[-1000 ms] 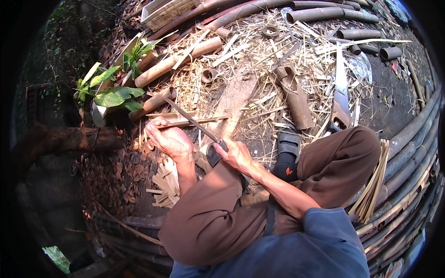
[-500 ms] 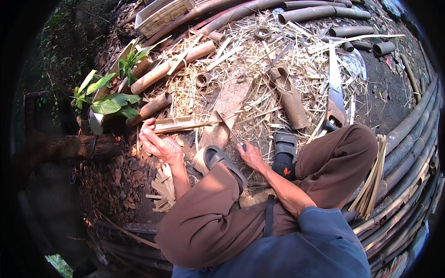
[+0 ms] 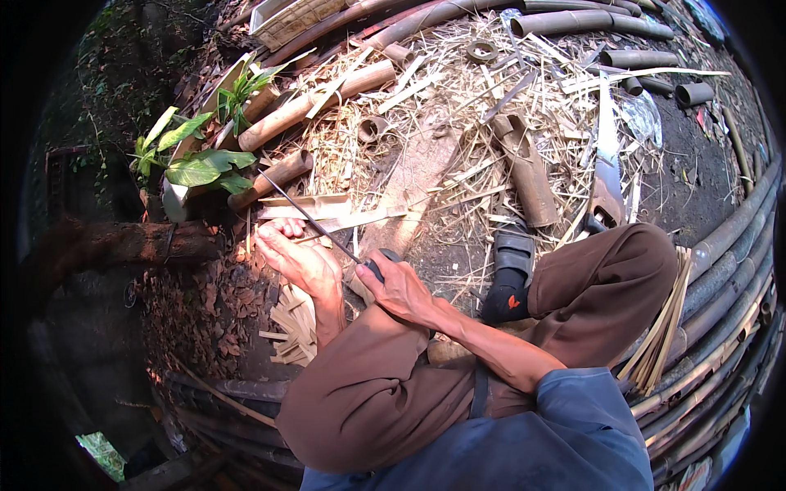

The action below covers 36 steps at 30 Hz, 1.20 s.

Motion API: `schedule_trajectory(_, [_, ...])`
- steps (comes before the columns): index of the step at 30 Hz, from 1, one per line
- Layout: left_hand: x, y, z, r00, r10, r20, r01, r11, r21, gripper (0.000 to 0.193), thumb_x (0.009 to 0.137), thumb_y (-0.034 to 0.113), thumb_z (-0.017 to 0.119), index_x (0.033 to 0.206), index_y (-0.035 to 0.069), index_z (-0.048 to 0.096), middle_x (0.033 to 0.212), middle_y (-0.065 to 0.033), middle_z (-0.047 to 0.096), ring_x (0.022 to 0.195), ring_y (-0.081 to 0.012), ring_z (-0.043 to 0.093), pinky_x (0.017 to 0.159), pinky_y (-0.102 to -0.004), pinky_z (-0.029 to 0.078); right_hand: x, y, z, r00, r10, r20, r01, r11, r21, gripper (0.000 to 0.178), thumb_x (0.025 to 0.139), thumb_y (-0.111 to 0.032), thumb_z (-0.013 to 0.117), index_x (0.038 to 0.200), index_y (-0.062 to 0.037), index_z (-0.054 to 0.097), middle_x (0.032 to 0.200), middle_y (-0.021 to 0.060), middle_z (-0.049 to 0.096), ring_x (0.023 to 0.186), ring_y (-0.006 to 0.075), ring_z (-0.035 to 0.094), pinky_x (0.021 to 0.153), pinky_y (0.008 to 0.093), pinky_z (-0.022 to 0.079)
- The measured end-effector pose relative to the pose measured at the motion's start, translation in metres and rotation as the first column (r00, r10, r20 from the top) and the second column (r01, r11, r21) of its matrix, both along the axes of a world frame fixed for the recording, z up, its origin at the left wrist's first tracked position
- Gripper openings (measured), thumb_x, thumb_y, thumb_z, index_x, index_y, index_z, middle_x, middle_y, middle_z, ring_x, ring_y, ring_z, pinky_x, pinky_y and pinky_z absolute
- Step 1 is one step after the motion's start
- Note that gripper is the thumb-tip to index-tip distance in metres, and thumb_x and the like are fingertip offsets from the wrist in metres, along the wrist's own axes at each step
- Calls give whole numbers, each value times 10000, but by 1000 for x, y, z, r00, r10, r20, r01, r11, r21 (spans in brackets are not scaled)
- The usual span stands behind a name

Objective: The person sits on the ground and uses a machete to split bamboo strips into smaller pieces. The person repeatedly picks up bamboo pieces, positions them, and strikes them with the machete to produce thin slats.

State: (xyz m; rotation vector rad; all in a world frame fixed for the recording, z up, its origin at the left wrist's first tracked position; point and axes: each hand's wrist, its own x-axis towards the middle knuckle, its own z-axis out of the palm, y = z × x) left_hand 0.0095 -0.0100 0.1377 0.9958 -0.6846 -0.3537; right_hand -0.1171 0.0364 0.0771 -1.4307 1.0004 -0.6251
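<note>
My right hand (image 3: 399, 293) is wrapped round the handle of a long, thin-bladed knife (image 3: 305, 214). Its dark blade slants up and left, passing across my left hand's fingertips as seen from above. My left hand (image 3: 304, 263) is closed on one end of a pale bamboo strip (image 3: 372, 217), whose broad face shows as it reaches right. Just beyond the strip lies a split bamboo piece (image 3: 323, 203). Whether the blade touches the strip cannot be made out.
Pale shavings (image 3: 458, 106) cover the ground ahead around a wooden plank (image 3: 413, 176). A handsaw (image 3: 607, 168) and a cut bamboo tube (image 3: 528, 176) lie to the right. Bamboo poles (image 3: 712, 282) line the right side. Split pieces (image 3: 293, 327) are piled beside my left forearm.
My right hand has moved left with the knife, bringing the blade over by my left hand. The strip has turned to show its broad face. The view has shifted slightly.
</note>
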Motion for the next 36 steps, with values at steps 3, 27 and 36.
schedule_trajectory(3, [5, 9, 4, 999, 34, -2, -34, 999, 2, 324, 1037, 329, 455, 826, 90, 400, 766, 1, 363, 695, -110, 339, 680, -279, 352, 5, 4, -26, 996, -84, -16, 76, 959, -275, 260, 954, -305, 563, 992, -56, 500, 676, 230, 599, 687, 479, 594, 582, 516, 458])
schedule_trajectory(27, [-9, 16, -21, 995, 34, 99, -30, 999, -36, 323, 1023, 321, 493, 822, 102, 365, 754, 2, 362, 679, -96, 342, 649, -272, 352, -24, -8, -80, 984, -1, -177, -20, 993, -116, 277, 969, -321, 537, 932, -48, 511, 654, 239, 569, 617, 447, 561, 589, 510, 443])
schedule_trajectory(36, [9, 15, -27, 999, 16, 45, -11, 994, -108, 284, 1029, 304, 480, 854, 98, 393, 779, 3, 372, 705, -102, 362, 671, -265, 356, -23, -4, -42, 994, -97, -41, 98, 995, 25, 325, 965, -348, 540, 982, -23, 538, 706, 281, 564, 720, 477, 600, 608, 496, 440])
